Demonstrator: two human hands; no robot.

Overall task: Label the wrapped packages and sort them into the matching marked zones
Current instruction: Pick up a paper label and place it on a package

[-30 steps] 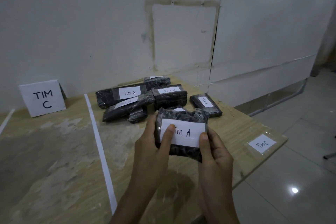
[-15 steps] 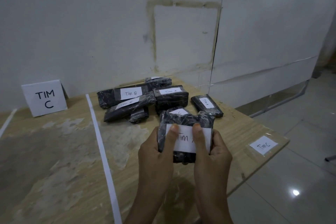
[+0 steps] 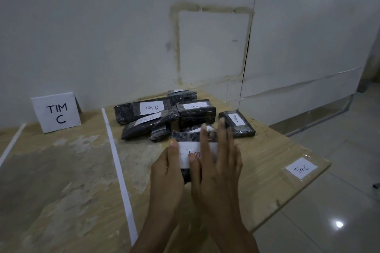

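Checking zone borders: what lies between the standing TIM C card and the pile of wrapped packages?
Head view: one white tape strip runs between the TIM C card and the pile of packages.

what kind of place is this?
Probably a makeshift parcel-sorting bench: worn wooden table split by a white tape line, standing TIM C sign, pile of black wrapped packages with handwritten labels.
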